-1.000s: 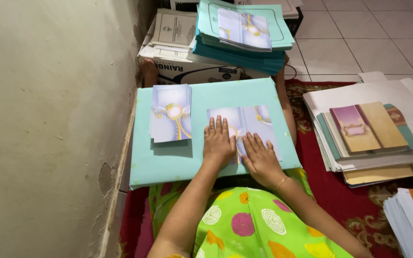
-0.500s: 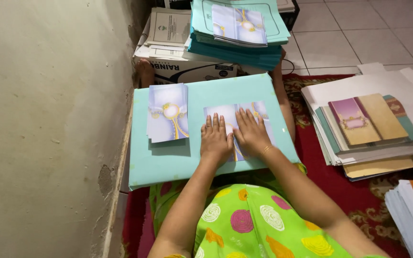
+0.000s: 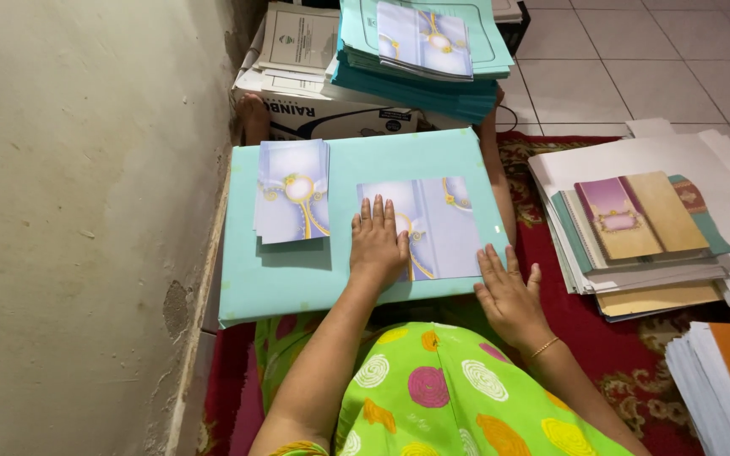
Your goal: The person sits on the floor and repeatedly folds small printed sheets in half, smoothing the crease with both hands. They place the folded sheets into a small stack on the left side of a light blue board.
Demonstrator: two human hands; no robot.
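- A plain wall [image 3: 69, 211] runs close along the far left, leaving only a narrow strip beside the turquoise board [image 3: 297, 279].
- A small stack of lilac cards [image 3: 291, 191] lies on the board, up and to the left of the left hand, apart from it with bare board between.
- The left hand [image 3: 378, 245] lies flat, fingers spread slightly, pressing the left half of an opened lilac card [image 3: 433, 226]; it grips nothing.
- That card sits near the board's near edge, its right half bare and reaching toward the right hand.
- The right hand [image 3: 509, 291] rests open and flat at the board's near right corner, just beside the card's lower right corner, holding nothing.
- Beyond the hands, a tall turquoise pile [image 3: 420, 72] crowds the board's far edge.
- Right of the right hand, red carpet [image 3: 542, 245] shows a slim gap before the paper stacks [image 3: 644, 245].
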